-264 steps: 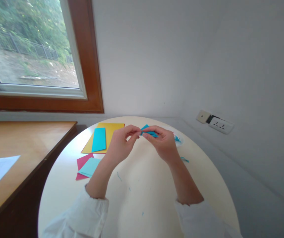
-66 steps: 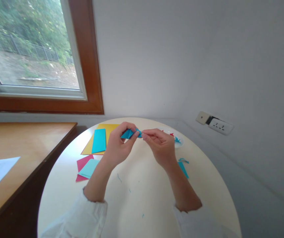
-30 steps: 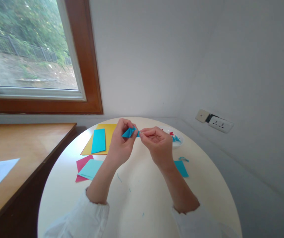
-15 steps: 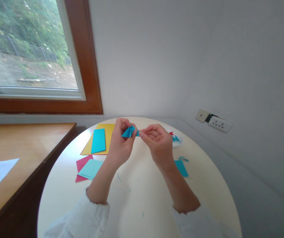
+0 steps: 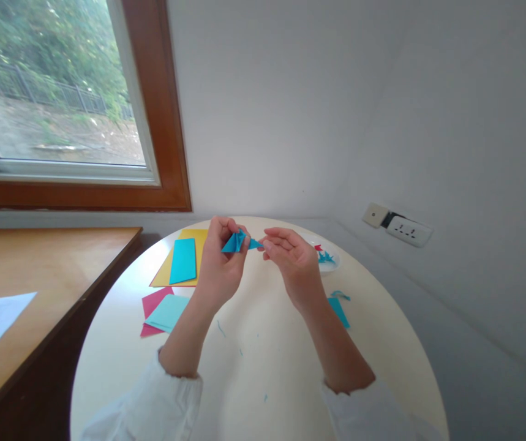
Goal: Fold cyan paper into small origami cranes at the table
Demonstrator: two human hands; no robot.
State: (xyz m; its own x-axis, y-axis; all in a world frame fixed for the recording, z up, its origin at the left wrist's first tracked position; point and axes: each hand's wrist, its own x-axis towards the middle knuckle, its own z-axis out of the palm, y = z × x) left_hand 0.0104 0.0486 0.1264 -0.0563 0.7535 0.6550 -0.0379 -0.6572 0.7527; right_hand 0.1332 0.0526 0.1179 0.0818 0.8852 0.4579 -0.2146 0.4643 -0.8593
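A blue piece of folded paper [image 5: 232,245] with pointed ends is held up over the far part of the round table. My left hand [image 5: 220,269] pinches its middle between thumb and fingers. At its right end, a narrow tip lies between the thumb and fingers of my right hand [image 5: 297,266], whose other fingers are loosely curled. Parts of the paper are hidden behind my left thumb and fingers.
The round table [image 5: 263,367] bears a blue sheet [image 5: 183,260] on yellow paper [image 5: 164,271], pale green paper [image 5: 168,311] over red paper [image 5: 151,301], blue paper [image 5: 340,312] and small scraps. Behind my right hand, a white dish [image 5: 335,265] holds red and blue pieces. A wooden desk [image 5: 60,263] stands left.
My left hand has shifted slightly left with the folded paper. My right fingers have slid outward to the paper's right tip, so more of that pointed end shows.
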